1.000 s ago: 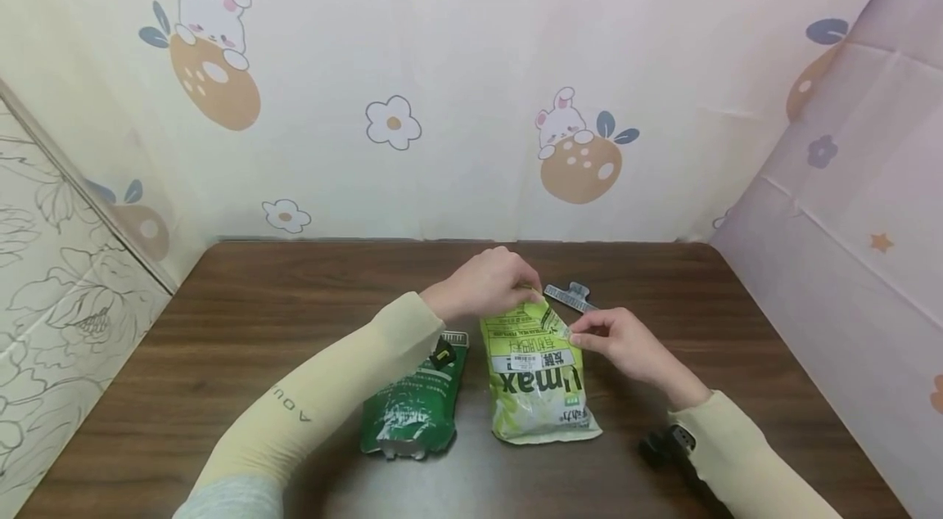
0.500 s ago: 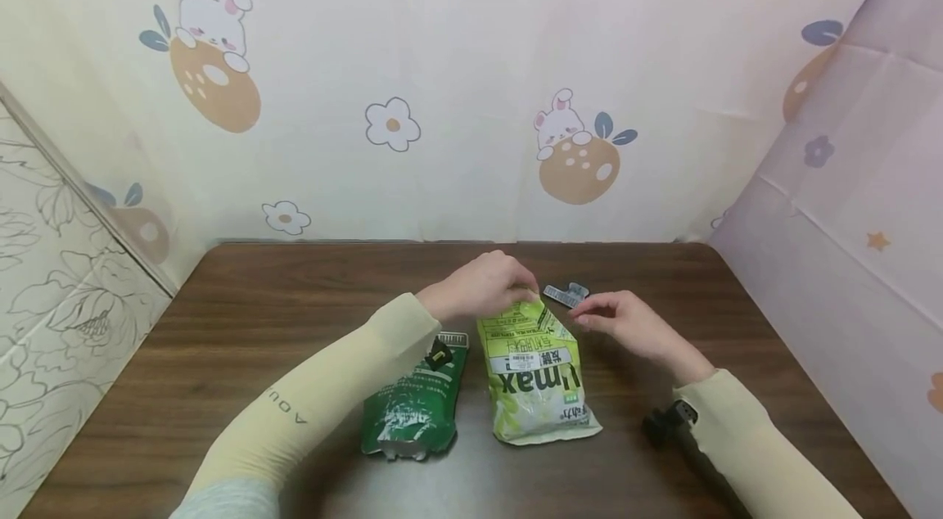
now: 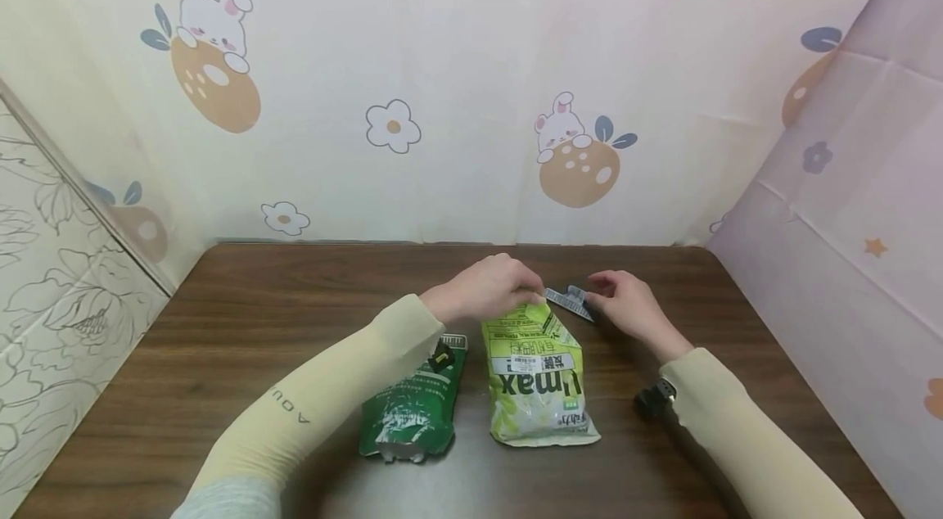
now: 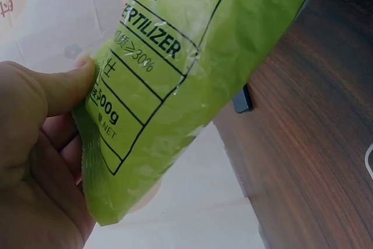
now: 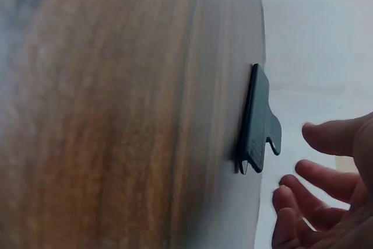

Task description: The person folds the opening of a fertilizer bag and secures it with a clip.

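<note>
My left hand [image 3: 486, 287] pinches the top edge of a lime-green fertilizer bag [image 3: 536, 384], which lies on the table. In the left wrist view the thumb [image 4: 67, 88] presses the crimped edge of the bag, with fingers behind it. Just beyond the bag lies a grey-blue bag clip [image 3: 567, 303], dark in the right wrist view. Beside the clip is my right hand [image 3: 632, 308], holding nothing. The right wrist view shows its thumb and loosely bent fingers [image 5: 326, 176] apart, with a gap to the clip [image 5: 255, 123].
A dark green pouch [image 3: 412, 417] lies left of the fertilizer bag, partly under my left forearm. The brown wooden table [image 3: 295, 282] ends at a patterned curtain [image 3: 457, 175] behind; more curtain hangs on both sides.
My right hand has let go of the fertilizer bag's right edge and moved away and to the right, up to the clip. The left hand keeps its hold in nearly the same place.
</note>
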### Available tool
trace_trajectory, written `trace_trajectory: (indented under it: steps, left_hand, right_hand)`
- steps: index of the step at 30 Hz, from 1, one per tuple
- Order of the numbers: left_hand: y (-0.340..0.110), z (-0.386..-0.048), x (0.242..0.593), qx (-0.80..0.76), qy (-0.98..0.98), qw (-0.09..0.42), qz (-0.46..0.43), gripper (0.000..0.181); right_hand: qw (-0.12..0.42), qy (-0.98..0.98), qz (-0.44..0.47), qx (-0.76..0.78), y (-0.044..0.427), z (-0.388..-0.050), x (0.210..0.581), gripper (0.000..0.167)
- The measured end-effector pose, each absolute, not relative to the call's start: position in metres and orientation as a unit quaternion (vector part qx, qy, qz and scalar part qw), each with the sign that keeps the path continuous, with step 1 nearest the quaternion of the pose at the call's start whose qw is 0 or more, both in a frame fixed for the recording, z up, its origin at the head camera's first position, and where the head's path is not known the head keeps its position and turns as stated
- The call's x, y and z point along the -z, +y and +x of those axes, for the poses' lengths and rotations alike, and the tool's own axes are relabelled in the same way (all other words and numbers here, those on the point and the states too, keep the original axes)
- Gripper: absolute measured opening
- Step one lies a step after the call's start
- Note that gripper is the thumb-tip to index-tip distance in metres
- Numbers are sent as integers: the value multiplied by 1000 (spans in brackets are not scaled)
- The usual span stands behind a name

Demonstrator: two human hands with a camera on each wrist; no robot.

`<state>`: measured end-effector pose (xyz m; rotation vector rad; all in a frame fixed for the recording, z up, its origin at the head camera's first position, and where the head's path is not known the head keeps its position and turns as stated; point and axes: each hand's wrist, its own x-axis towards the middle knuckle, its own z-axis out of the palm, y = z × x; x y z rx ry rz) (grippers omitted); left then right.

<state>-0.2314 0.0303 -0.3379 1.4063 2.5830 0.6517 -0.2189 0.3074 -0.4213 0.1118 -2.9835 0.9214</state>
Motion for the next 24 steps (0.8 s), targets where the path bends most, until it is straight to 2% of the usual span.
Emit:
trace_trajectory:
  steps: [6, 16, 24]
  left_hand:
    - [31, -231, 338, -225, 855, 69, 462, 15]
    - [31, -232, 337, -235, 848, 74, 469, 15]
    - [30, -232, 337, -267, 845, 60, 460, 8]
  right_hand:
    - [-25, -956, 33, -290, 308, -226, 425, 29]
    - [-43, -948, 15, -315, 306, -226, 427, 28]
    - [-46, -947, 6, -319, 306, -224, 426, 24]
